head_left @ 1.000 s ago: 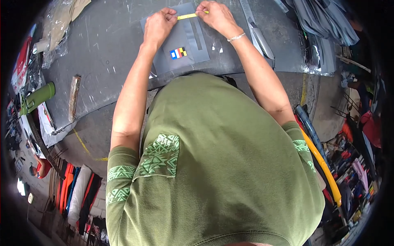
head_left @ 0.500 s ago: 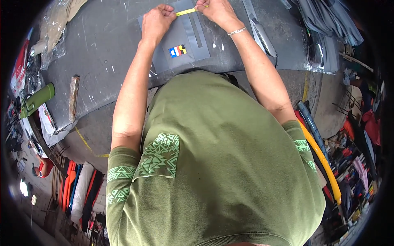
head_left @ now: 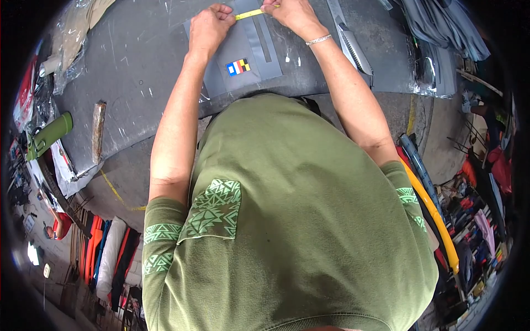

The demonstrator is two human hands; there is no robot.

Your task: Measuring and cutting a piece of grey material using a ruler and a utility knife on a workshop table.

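Note:
A yellow measuring tape (head_left: pixel 249 14) is stretched between my two hands, across the far part of a grey sheet piece (head_left: pixel 221 77). My left hand (head_left: pixel 211 26) pinches the tape's left end, fingers closed. At the other end my right hand (head_left: pixel 295 17), with a bracelet at the wrist, pinches the tape between thumb and fingers. Beneath the tape runs a grey strip with a long dark slot (head_left: pixel 263 41). Nearer to me on the sheet is a small patch (head_left: pixel 238 67) of blue, white, red, yellow and black blocks.
Right of the sheet, a box cutter (head_left: pixel 356 52) lies by a metal ruler (head_left: pixel 334 14) on the dark table (head_left: pixel 143 71). A worn stick (head_left: pixel 99 132) and a green bottle (head_left: pixel 52 134) are at the left. Folded grey sheeting (head_left: pixel 447 27) covers the far right. Fabric rolls (head_left: pixel 110 256) stand lower left.
Almost nothing differs. Both hands hold the tape in nearly the same place, and the whole view has shifted very slightly.

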